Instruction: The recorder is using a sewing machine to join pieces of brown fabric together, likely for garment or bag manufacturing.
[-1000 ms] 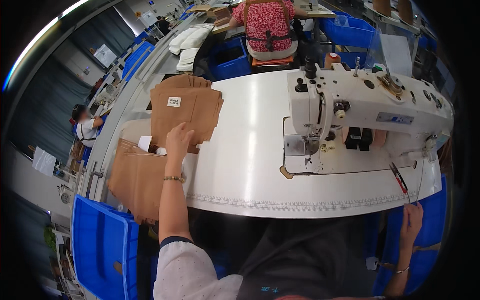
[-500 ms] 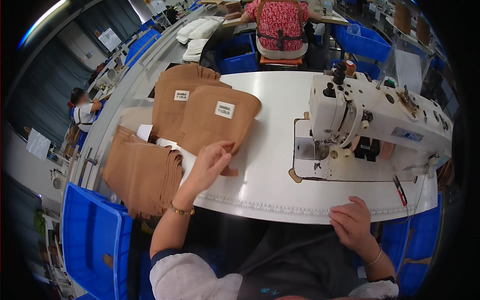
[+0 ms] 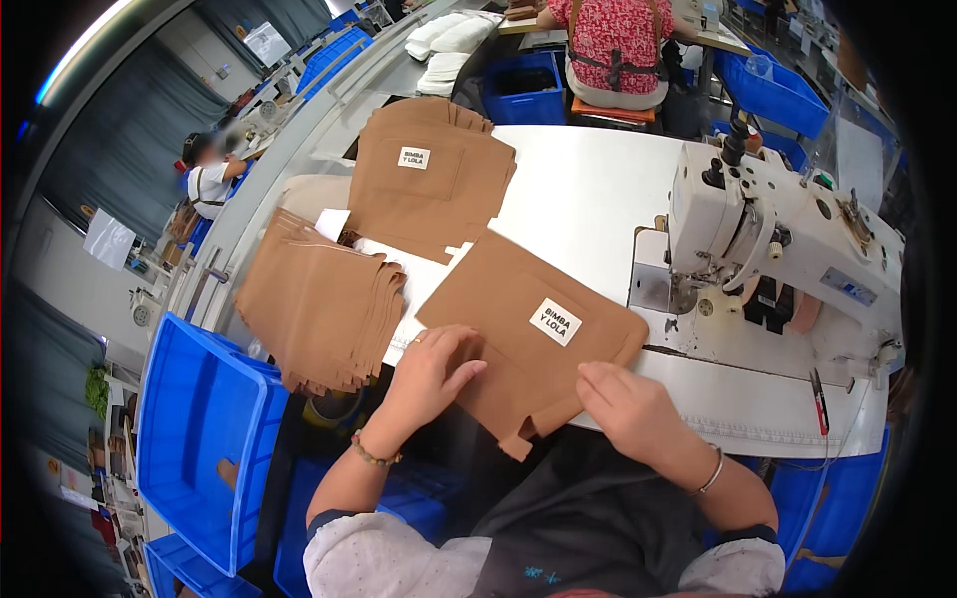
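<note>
A brown fabric panel (image 3: 503,314) with a white printed label (image 3: 555,321) lies tilted near the front of the white table (image 3: 553,184). My left hand (image 3: 429,374) holds its left lower side with curled fingers. My right hand (image 3: 628,414) pinches its right edge. Behind the panel rests a pile of similar labelled brown panels (image 3: 419,199); to the left lies a stack of folded brown pieces (image 3: 304,304) with a white slip (image 3: 332,221). A white industrial sewing machine (image 3: 778,239) stands at the right, with red-handled thread snips (image 3: 819,404) on the table in front of it.
Blue bins (image 3: 199,439) flank the table at lower left and right (image 3: 847,518). White stacked pieces (image 3: 444,40) lie on a far counter. A person in a red patterned top (image 3: 613,50) sits beyond the table; another in white (image 3: 207,184) is far left.
A panel has moved off the back pile toward the front centre and turned in my left hand. My right hand has come from the snips' side onto its right edge. The view has shifted.
</note>
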A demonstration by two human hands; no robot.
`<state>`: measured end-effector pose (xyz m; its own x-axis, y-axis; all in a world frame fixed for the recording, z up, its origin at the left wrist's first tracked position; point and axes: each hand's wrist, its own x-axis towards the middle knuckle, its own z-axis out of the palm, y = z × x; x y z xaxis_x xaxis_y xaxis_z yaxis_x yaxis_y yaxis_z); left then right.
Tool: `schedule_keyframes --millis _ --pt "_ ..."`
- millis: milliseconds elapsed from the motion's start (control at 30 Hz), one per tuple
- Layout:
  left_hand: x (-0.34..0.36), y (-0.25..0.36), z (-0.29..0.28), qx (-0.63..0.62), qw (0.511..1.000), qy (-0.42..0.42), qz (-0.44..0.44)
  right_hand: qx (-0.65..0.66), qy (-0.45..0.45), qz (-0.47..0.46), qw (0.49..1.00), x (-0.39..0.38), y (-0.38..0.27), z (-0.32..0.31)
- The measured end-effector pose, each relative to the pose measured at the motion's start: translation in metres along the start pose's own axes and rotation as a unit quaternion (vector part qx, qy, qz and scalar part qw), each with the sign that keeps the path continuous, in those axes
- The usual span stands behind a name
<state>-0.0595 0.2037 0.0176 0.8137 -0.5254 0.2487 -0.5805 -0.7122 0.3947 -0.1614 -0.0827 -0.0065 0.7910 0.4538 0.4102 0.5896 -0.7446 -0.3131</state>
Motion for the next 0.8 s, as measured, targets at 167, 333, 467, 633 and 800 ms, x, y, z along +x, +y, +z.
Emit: schedule_keyframes --millis 167,333,467,633,800 --pt "-0.019 -0.009 0.009 0.131 0.990 0.034 0.035 -0.149 0.177 -0.127 0.964 0.043 -0.010 -0.069" --pt "-0.019 -0.014 0.010 0.119 0.991 0.047 0.034 -0.102 0.081 -0.045 0.990 0.022 -0.010 -0.049" --pt "-0.004 -0.072 -0.017 0.094 0.980 0.164 -0.054 -0.056 -0.044 0.037 0.997 -0.018 0.004 -0.010" --pt "-0.034 -0.216 -0.069 0.083 0.950 0.163 -0.251 -0.026 -0.033 0.013 0.999 -0.032 0.011 -0.008" --pt "-0.013 -0.214 -0.096 -0.247 0.900 0.142 -0.330 0.049 -0.043 0.028 0.997 -0.031 0.017 -0.009"
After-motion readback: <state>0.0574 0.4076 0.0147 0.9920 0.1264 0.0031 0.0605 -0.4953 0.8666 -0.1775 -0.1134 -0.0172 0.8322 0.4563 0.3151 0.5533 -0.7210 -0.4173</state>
